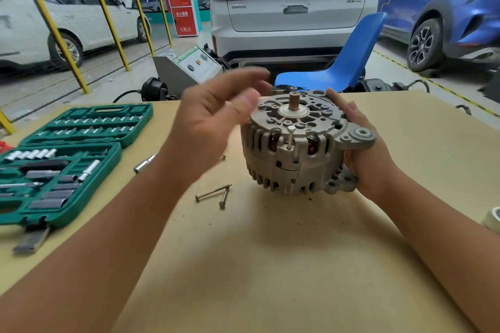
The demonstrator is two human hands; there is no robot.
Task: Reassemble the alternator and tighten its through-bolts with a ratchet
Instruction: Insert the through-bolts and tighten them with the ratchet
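On the tabletop (270,251), the rigid, probably heavy alternator (300,143) is steadied at three o'clock by the right hand (362,154), fingers wrapped round its housing, while the left hand (213,113) hovers with fingers spread.

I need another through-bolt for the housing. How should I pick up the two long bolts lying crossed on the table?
Pinch the upper long steel bolt mid-shank from above with the free left hand; it lies flat on the tan table, crossing the other bolt near their tips.

Both forearms are bare right up to the frame's edge, no sleeves showing. The left hand (213,113) and right hand (362,149) wear no gloves, rings or watch.
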